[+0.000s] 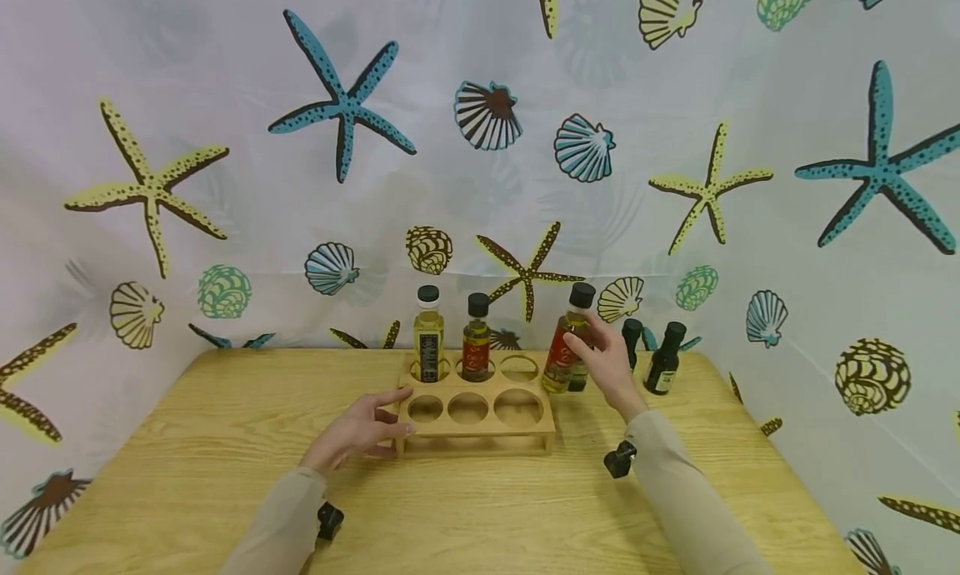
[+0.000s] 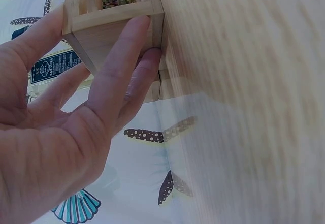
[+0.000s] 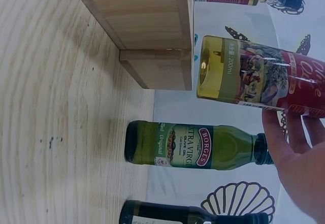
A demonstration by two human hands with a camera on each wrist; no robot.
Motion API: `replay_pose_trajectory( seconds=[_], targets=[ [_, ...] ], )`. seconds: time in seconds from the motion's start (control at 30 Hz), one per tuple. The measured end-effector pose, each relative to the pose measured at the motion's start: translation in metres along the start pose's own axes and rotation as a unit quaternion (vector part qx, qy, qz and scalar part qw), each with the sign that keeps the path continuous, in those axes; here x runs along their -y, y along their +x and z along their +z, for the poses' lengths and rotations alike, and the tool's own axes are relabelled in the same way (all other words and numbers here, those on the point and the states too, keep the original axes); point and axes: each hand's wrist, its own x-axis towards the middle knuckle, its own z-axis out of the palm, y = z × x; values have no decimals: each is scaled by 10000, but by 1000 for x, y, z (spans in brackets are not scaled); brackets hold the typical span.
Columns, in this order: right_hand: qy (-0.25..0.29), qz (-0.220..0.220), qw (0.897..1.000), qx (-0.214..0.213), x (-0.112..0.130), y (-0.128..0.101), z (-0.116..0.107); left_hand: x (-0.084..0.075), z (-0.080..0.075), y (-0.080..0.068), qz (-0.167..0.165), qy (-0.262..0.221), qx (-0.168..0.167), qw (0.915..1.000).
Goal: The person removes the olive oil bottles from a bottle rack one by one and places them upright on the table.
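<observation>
A wooden rack with six round holes, in two rows of three, stands on a wooden bench. Two holes hold bottles, both in the back row: at the left, a clear bottle of yellow oil with a dark label and black cap; in the middle, a red-labelled bottle, also black-capped.

A person's right hand grips a third bottle, the raised red-labelled bottle containing golden oil, its fingers and thumb closed around it. It leans slightly, held up at the rack's right end, its base clear of the bench. The left hand touches the rack's left end with loosely extended fingers.

Three more bottles stand on the bench right of the rack: one green Borges olive oil bottle, one dark bottle partly hidden by the right hand, and one dark bottle with a pale label. That makes six bottles altogether. Behind hangs a white cloth printed with starfish and shells.
</observation>
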Motion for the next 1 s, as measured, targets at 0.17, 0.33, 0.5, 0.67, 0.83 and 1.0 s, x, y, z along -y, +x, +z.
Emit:
replay_pose_trajectory(
  seconds=[0.17,0.33,0.5,0.67,0.83,1.0],
  targets=[
    [22,75,10000,-13,0,-3,-4,1,-1,-1,0,-18,-13,10000],
    [40,286,9996,-46,-3,-7,-9,1,-1,-1,-44,-16,-64,10000],
    [-21,393,9992,47,-6,-11,-14,0,0,-2,-56,-29,-93,9999],
    [-148,279,9995,73,-11,-13,-17,0,0,-2,-27,-35,-31,10000],
    [-273,310,9990,163,-17,-17,-20,-1,0,-3,-51,-34,-68,10000],
    [-403,354,9983,228,-20,-19,-22,0,0,-3,-43,-28,-89,9999]
  ],
)
